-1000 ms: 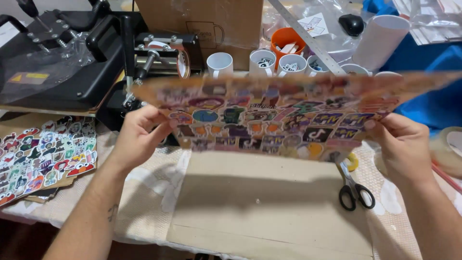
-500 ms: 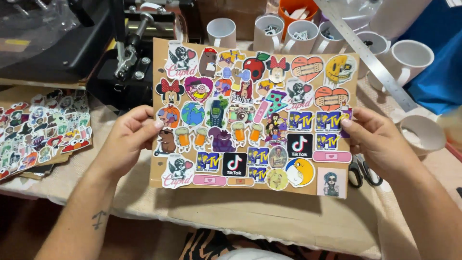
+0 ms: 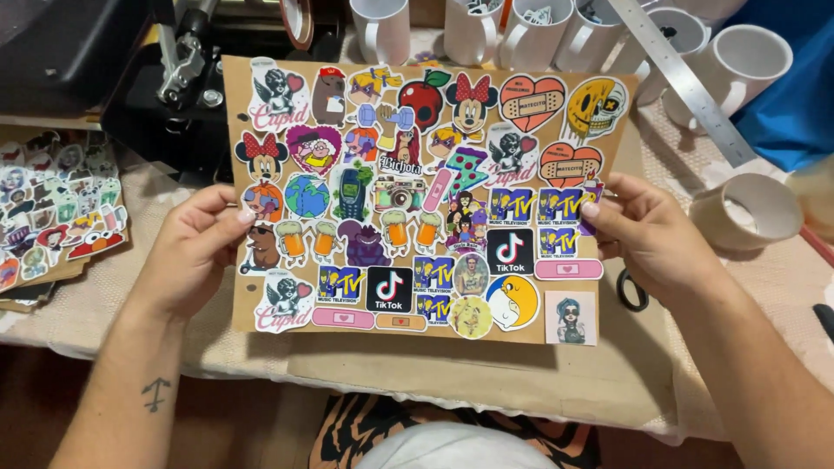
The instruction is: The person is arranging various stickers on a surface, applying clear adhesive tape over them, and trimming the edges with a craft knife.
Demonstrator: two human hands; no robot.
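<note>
Left hand (image 3: 193, 252): I see it pinching the left edge of the sticker sheet (image 3: 417, 195), thumb on top, fingers (image 3: 228, 215) curled behind.
Right hand (image 3: 647, 239): pinching the right edge — thumb laid across the front.
Sticker sheet: brown card covered in colourful stickers, held flat-on above the desk (image 3: 486, 378).
Nearby: white mugs (image 3: 382, 28) beyond the sheet, scissors (image 3: 632, 291) just under my right hand — second sticker sheet (image 3: 56, 213) at left.

Behind stands a row of white mugs (image 3: 380, 28), a metal ruler (image 3: 686, 82) lies across some of them, a black press machine (image 3: 78, 61) is at the left, above another sticker sheet (image 3: 52, 208), and black scissors (image 3: 632, 291) lie on the table (image 3: 486, 373).
</note>
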